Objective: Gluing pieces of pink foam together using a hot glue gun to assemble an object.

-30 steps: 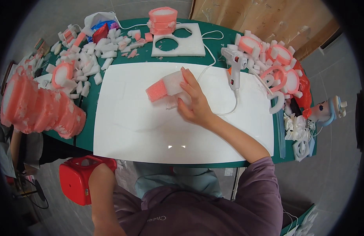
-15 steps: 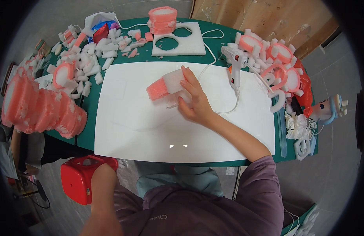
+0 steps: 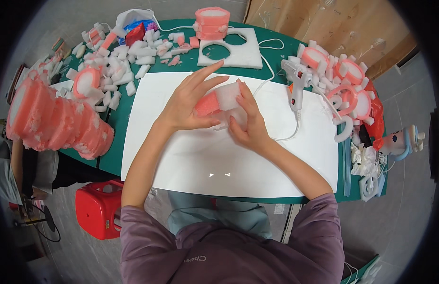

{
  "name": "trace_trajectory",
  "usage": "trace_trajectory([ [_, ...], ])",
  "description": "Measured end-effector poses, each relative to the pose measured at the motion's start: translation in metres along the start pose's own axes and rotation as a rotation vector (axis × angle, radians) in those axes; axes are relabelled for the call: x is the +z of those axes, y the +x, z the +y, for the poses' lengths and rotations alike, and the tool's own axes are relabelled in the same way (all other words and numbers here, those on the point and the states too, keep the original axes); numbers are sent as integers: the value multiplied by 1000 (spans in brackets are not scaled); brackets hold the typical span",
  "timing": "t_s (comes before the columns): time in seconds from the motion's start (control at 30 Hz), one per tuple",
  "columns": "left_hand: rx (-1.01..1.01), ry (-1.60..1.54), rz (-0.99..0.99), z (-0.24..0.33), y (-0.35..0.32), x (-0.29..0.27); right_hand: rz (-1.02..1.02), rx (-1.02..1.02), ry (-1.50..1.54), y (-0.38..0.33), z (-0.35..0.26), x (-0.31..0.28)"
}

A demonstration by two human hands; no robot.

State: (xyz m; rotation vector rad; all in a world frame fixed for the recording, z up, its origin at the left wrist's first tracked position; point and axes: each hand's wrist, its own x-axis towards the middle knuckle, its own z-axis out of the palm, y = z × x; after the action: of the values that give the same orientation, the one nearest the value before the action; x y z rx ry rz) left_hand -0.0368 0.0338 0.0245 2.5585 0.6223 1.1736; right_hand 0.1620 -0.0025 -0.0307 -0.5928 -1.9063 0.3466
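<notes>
Above the white board, a foam piece, part pink and part white, is held between my hands. My right hand grips its white end, thumb below and fingers on the far side. Around the pink end is my left hand, its fingers spread wide and its thumb stretched out below the foam. Whether the left palm touches the pink part, I cannot tell. Right of my hands, a white hot glue gun rests near the board's far right corner, its cord curling over the board.
Stacked pink foam rings stand at the left, with white foam scraps behind them. A white foam sheet with round holes lies at the back beside another pink stack. Pink rings crowd the right. A red stool stands below left.
My left hand has come up from below the table's edge to the pink end of the foam. My right hand keeps holding the white end. The whole view has shifted slightly.
</notes>
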Motion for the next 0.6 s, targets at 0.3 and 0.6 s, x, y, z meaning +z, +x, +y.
trace_trajectory([
  [0.3, -100, -66, 145, 0, -8, 14, -4, 3, -16, 0, 1, 1],
  [0.6, -248, -39, 33, 7, -12, 17, 2, -9, -9, 1, 1, 1],
])
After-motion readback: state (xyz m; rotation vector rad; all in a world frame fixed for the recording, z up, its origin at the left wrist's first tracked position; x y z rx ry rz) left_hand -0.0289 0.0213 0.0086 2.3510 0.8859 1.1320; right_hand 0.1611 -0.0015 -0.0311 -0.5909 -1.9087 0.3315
